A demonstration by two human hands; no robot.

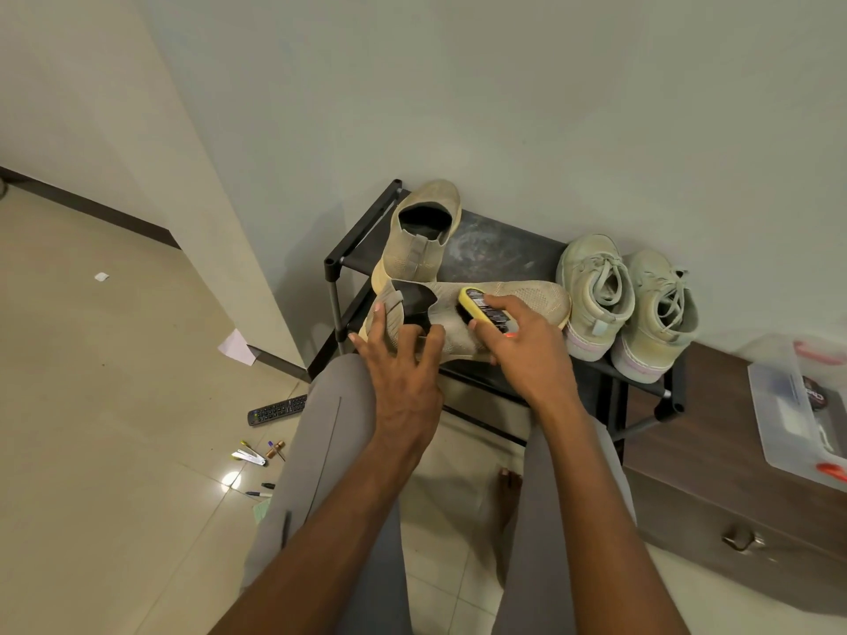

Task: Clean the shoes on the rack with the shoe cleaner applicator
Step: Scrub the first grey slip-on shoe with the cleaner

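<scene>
Left hand (403, 359) spread, fingers hooked round the heel of the beige knit slip-on shoe (504, 304); right hand (522, 346) gripping the yellow applicator bottle (481, 308) against its side. Risk: shoe sliding off black rack (341, 258) under hard strokes.

remote control (277, 410) on floor, pens (259, 494), plastic box (779, 414) on cabinet (715, 511)

A left hand (403, 359) grips a beige knit shoe (513, 300) on a black rack (486, 240) while the right hand (527, 350) presses a yellow applicator (481, 307) against it.
</scene>
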